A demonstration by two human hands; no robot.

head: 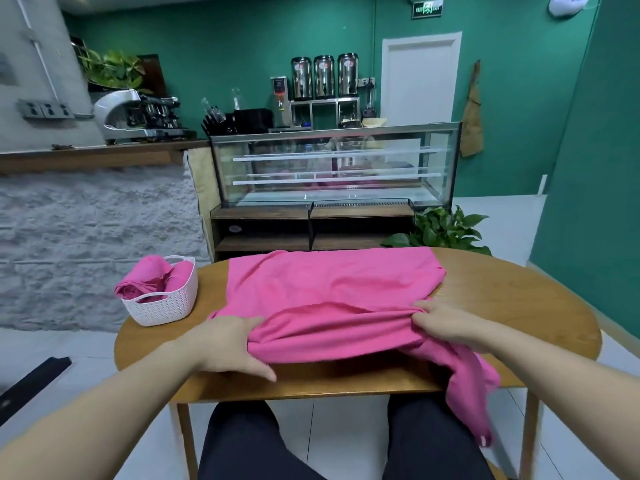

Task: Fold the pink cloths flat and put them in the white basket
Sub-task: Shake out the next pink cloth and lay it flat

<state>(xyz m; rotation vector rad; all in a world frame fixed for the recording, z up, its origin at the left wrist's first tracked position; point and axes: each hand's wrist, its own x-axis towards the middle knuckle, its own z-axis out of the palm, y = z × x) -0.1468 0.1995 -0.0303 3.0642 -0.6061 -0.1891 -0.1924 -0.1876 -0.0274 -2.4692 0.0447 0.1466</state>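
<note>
On the tabletop (502, 299) we keep the pink cloth (332, 289) spread flat, the left hand (228, 344) and right hand (446, 327) apart, each gripping its bunched near edge, probably for a fold, while the white basket (162, 306) at left already holds pink cloths.

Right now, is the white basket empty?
No, the white basket already holds bundled pink cloth that sticks out over its rim.

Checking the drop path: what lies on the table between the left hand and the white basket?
Head view: only bare wood of the table lies between the left hand and the white basket.
</note>
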